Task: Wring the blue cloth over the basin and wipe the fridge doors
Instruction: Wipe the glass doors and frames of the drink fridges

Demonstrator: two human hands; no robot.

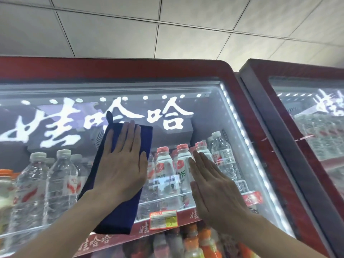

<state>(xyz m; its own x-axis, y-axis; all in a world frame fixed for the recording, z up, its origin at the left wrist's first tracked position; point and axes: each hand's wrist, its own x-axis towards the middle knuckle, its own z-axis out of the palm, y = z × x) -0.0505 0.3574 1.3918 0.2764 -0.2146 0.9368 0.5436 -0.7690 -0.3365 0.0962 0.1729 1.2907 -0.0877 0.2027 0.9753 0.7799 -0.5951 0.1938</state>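
The folded blue cloth (119, 216) lies flat against the glass of the red-framed fridge door (210, 112), just below the white lettering. My left hand (122, 164) presses on the cloth with its palm flat and fingers stretched upward. Beside it, my right hand (212, 189) rests flat on the bare glass with fingers together, holding nothing. The basin is out of view.
A second red-framed fridge door (290, 138) stands to the right, separated by a dark vertical frame. Behind the glass are shelves of water bottles (57, 179), orange-capped bottles (163, 164) and a yellow price tag (163, 219). White ceiling tiles are above.
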